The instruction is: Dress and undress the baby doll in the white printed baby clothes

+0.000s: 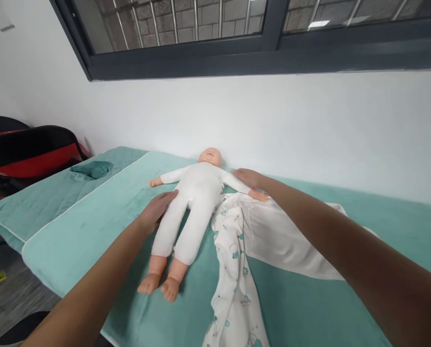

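Note:
A baby doll (202, 185) with a white cloth body and bare head, hands and feet lies on its back, its head toward the wall. My left hand (161, 208) rests against the doll's hip and upper thigh, fingers stretched out. Just beyond the doll's outstretched arm on the right, my right hand (247, 178) lies flat with its fingers extended. Whether it touches that arm I cannot tell. Beside the doll is a white baby garment (233, 260) with a teal and pink print. A plain white cloth (283, 236) spreads to its right, partly hidden under my right forearm.
A teal padded mat (92, 236) covers the surface under the doll. At its far left end is a teal pillow (92, 169) with a hollow. Black and red folding chairs (38, 154) stand at the left. A white wall (309, 125) and dark window frame (215, 62) close the back.

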Available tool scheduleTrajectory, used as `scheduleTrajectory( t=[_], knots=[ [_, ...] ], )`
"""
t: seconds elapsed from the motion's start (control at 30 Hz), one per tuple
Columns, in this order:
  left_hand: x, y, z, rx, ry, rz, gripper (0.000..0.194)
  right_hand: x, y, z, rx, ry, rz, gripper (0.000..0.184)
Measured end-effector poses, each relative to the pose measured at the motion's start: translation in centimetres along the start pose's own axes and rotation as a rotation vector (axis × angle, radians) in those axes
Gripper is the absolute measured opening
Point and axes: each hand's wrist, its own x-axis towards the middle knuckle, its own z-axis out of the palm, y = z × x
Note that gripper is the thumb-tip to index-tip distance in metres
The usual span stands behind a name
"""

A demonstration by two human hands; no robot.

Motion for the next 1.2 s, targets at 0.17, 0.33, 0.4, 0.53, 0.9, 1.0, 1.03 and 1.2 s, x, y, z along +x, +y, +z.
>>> scheduleTrajectory(
  t=[0.17, 0.33, 0.4, 0.53, 0.9, 1.0, 1.03, 1.2],
  knots=[
    [-3.4, 2.8, 0.8, 0.597, 0.140, 0.392, 0.047, -8.3, 7.0, -2.9, -0.215, -0.031, 0.134, 0.061],
    [-10.2, 3.9, 5.0, 1.023, -0.644, 1.027, 0.075, -15.4, 7.5, -3.6, -0.362, -0.105, 0.053, 0.035],
    [-12.1, 3.0, 6.7, 1.086, -0.745, 1.085, 0.077, -17.7, 5.8, -3.1, -0.399, -0.136, -0.017, 0.028],
    [-14.2, 2.2, 9.6, 1.027, -0.570, 1.070, 0.064, -22.9, 1.0, -1.8, -0.619, -0.241, -0.308, 0.025],
    [-16.8, 8.7, 14.6, 0.716, -0.312, 0.617, 0.038, -34.5, -4.5, -4.9, -0.508, -0.105, -0.126, 0.025],
    [-17.6, 10.8, 15.0, 0.381, -0.171, 0.481, 0.034, -35.9, -3.4, -5.2, -0.183, -0.090, 0.113, 0.055],
    [-18.1, 11.5, 15.3, 0.245, -0.159, 0.429, 0.033, -36.1, -3.1, -5.0, -0.063, -0.092, 0.118, 0.072],
    [-21.4, 13.5, 15.6, -0.308, -0.394, 0.252, 0.041, -35.8, -3.9, -2.4, 0.480, 0.029, -0.085, 0.101]
  ],
)
